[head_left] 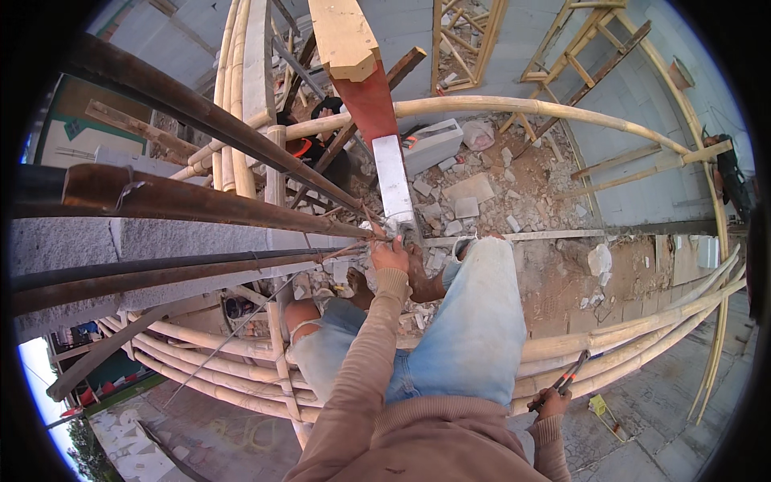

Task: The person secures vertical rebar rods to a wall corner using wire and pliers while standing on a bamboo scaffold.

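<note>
Bamboo scaffold poles (610, 333) curve across near and far, well above a rubble-strewn ground (514, 193) of broken blocks. Grey block wall (161, 241) at left carries rusty rebar bars (201, 205) running right to a tie point. Red-and-white timber post (385, 153) stands just beyond. Person squats on the poles in faded jeans.

Left hand (389, 255) closed around thin tie wire (353, 249) where the bars converge. Right hand (552, 402) hangs low at right, gripping red-handled pliers (566, 377).

Risk, as judged: footing on round bamboo could slip; loose wire ends or rebar tips may cut the bare hand; dropped pliers would fall to the ground below.
</note>
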Tool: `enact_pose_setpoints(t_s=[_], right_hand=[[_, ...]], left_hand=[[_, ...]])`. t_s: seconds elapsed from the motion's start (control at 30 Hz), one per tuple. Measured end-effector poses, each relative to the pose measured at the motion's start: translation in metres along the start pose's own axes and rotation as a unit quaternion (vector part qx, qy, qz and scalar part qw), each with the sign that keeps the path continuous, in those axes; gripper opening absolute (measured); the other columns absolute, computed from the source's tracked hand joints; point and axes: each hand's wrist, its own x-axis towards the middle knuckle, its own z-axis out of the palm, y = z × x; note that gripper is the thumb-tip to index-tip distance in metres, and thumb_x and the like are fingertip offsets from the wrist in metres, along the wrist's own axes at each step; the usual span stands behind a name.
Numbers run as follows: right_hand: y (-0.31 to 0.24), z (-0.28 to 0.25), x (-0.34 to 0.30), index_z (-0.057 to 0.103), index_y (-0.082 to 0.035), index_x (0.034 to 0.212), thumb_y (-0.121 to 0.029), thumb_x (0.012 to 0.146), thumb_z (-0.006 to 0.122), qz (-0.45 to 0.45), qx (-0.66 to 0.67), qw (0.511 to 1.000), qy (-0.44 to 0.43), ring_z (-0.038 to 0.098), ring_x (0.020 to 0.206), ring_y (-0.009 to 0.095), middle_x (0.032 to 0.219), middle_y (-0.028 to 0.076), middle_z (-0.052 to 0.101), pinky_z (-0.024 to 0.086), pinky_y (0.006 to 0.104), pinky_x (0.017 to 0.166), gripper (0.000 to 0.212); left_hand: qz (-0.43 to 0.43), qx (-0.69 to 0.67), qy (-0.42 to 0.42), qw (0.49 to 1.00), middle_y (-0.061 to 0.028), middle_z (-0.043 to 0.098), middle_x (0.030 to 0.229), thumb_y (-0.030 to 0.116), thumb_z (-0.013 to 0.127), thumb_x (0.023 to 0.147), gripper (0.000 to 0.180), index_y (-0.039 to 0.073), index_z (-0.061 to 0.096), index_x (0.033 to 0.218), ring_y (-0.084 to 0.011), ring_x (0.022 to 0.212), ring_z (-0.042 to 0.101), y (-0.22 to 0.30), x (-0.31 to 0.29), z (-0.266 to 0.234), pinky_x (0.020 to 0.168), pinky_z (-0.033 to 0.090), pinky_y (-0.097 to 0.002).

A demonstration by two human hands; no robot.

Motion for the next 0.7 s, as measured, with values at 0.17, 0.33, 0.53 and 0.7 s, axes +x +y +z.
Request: enact_pose_setpoints(t_s=[0.17,0.33,0.53,0.7], right_hand=[[-0.080,0.050,-0.007,0.058,0.001,0.089,0.011,0.079,0.047,-0.432,-0.127,0.891,-0.065,0.063,0.078,0.025,0.097,0.015,0.061,0.053,0.0352,0.069,0.018],[-0.193,0.182,0.003,0.066,0.004,0.107,0.010,0.067,0.051,-0.673,-0.337,0.651,-0.096,0.036,0.136,0.038,0.145,0.015,0.046,0.023,0.0548,0.113,0.043],[-0.217,0.313,0.027,0.046,0.000,0.138,-0.003,0.080,0.057,-0.742,-0.469,0.470,-0.093,0.002,0.148,0.043,0.163,0.013,0.006,0.005,0.0612,0.116,0.059],[-0.212,0.361,0.038,0.040,0.002,0.141,-0.011,0.089,0.048,-0.784,-0.518,0.321,-0.114,-0.001,0.147,0.047,0.162,0.020,0.000,0.003,0.0655,0.114,0.055]], left_hand=[[-0.062,-0.023,-0.015,0.998,-0.0304,0.064,0.107,0.022,0.066,0.087,0.054,-0.007,0.050,0.129,-0.0471,0.103,0.058,0.017,0.000,0.000,0.089,0.047,-0.0495],[-0.025,-0.006,-0.023,0.999,-0.0246,0.067,0.104,0.016,0.066,0.087,0.067,-0.006,0.037,0.143,-0.0421,0.099,0.063,0.012,-0.001,-0.004,0.087,0.048,-0.0461],[-0.027,0.014,-0.041,0.999,-0.0288,0.067,0.097,0.022,0.065,0.088,0.070,-0.005,0.034,0.145,-0.0487,0.090,0.062,0.020,-0.003,-0.014,0.079,0.049,-0.0504],[-0.014,0.014,-0.042,0.999,-0.0283,0.067,0.096,0.024,0.064,0.090,0.071,-0.004,0.032,0.146,-0.0462,0.091,0.063,0.015,0.000,-0.012,0.079,0.050,-0.0490]])
